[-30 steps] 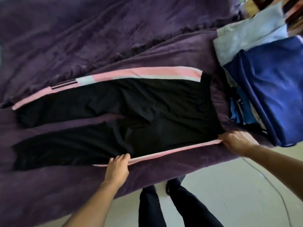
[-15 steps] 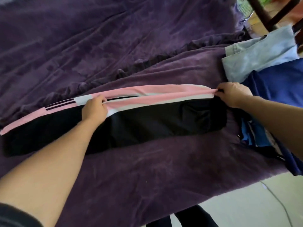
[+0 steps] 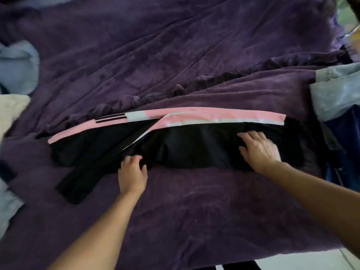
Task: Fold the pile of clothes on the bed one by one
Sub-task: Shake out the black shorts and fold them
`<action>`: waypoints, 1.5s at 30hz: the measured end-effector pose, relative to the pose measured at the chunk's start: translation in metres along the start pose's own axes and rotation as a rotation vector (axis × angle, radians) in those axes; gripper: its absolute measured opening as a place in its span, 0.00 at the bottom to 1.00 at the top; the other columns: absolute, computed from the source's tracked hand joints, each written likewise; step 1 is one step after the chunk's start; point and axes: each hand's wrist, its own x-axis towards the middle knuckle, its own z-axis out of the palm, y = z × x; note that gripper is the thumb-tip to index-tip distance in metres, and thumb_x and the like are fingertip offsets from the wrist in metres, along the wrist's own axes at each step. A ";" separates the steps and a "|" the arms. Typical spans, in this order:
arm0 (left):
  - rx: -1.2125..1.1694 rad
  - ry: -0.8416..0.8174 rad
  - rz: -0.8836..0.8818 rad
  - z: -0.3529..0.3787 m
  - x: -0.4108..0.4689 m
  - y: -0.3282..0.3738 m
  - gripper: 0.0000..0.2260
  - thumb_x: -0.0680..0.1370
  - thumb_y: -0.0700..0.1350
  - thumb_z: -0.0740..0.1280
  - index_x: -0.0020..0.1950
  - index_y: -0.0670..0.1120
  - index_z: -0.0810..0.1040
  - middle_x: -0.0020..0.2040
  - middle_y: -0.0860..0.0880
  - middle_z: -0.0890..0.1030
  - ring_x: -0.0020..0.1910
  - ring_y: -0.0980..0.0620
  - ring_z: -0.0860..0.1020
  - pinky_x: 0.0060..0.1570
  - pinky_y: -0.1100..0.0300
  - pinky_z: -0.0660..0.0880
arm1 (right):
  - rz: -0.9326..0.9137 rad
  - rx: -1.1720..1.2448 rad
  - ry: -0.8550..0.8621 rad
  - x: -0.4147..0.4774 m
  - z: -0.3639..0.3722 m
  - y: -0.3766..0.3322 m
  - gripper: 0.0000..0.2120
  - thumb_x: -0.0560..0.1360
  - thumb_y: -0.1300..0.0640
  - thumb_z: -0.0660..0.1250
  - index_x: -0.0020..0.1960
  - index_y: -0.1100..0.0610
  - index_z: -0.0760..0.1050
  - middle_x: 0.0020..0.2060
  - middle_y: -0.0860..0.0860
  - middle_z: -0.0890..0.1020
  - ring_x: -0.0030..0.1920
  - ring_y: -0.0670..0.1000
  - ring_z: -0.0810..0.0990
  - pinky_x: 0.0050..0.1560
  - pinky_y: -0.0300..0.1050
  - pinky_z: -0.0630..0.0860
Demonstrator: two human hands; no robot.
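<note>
Black track pants (image 3: 187,151) with pink and white side stripes lie folded lengthwise across the purple bed cover (image 3: 175,55), one leg over the other. The lower leg end sticks out at the lower left. My right hand (image 3: 259,151) lies flat on the black fabric near the waist end, fingers spread. My left hand (image 3: 132,172) sits at the near edge of the pants around the middle, fingers loosely bent over the fabric edge. A pile of clothes (image 3: 339,98), pale blue on top of dark blue, lies at the right edge of the bed.
Pale blue and cream fabrics (image 3: 17,67) lie at the left edge of the bed. A ruffled fold of the cover (image 3: 214,82) runs diagonally behind the pants. A strip of white floor (image 3: 292,264) shows at the bottom right, beyond the bed's near edge.
Both hands have let go of the pink stripe edge after laying one leg over the other. They have moved down onto the black fabric, the right flat near the waist, the left at the near edge.
</note>
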 end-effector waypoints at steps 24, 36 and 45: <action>0.222 -0.067 0.279 -0.038 0.063 -0.316 0.13 0.75 0.44 0.67 0.59 0.48 0.78 0.58 0.48 0.77 0.57 0.45 0.73 0.56 0.51 0.68 | 0.761 1.041 -0.274 0.111 0.101 -0.391 0.09 0.77 0.51 0.67 0.42 0.54 0.70 0.35 0.51 0.80 0.24 0.45 0.78 0.26 0.37 0.70; -0.823 -0.129 -0.343 -0.090 0.221 -0.312 0.27 0.70 0.54 0.74 0.65 0.46 0.71 0.54 0.51 0.77 0.52 0.52 0.77 0.50 0.59 0.74 | 0.463 0.721 -0.025 0.156 0.061 -0.425 0.13 0.78 0.53 0.63 0.60 0.56 0.78 0.49 0.54 0.82 0.49 0.56 0.81 0.49 0.50 0.78; -1.009 -0.102 -0.473 -0.060 0.227 -0.301 0.13 0.66 0.43 0.79 0.47 0.47 0.80 0.42 0.50 0.83 0.40 0.53 0.81 0.29 0.65 0.75 | 0.133 0.114 -0.258 0.121 0.149 -0.377 0.33 0.80 0.45 0.58 0.79 0.51 0.46 0.79 0.50 0.47 0.78 0.51 0.46 0.72 0.57 0.58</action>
